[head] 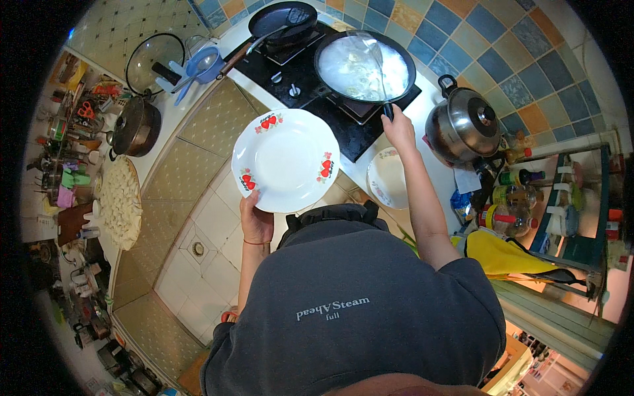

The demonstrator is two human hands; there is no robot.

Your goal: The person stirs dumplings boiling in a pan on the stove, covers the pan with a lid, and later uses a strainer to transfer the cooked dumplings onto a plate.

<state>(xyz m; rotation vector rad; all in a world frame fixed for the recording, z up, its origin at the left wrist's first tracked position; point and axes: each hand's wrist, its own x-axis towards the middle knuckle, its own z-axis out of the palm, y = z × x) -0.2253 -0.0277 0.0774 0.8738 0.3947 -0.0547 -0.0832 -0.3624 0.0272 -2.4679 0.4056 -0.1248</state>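
Observation:
My left hand [256, 219] grips the lower left rim of a white plate [286, 161] decorated with red hearts, tilted up in front of the hob. In my right hand [399, 129] is the black handle of a spatula [377, 57], whose metal blade reaches into a wide black wok [415, 74]. Whitish, bubbling liquid with pale pieces fills the wok; steam or glare hides what the pieces are. A second plate [389, 173], with a flowered rim, lies on the counter, partly behind my right forearm.
A frying pan [277, 22] with a wooden-handled utensil stands on the other burner. Right of the hob is a lidded steel pot [463, 126], near bottles [512, 196]. Along the left counter are a blue strainer [207, 64], a lidded pan [136, 126] and a round tray of dumplings [120, 203].

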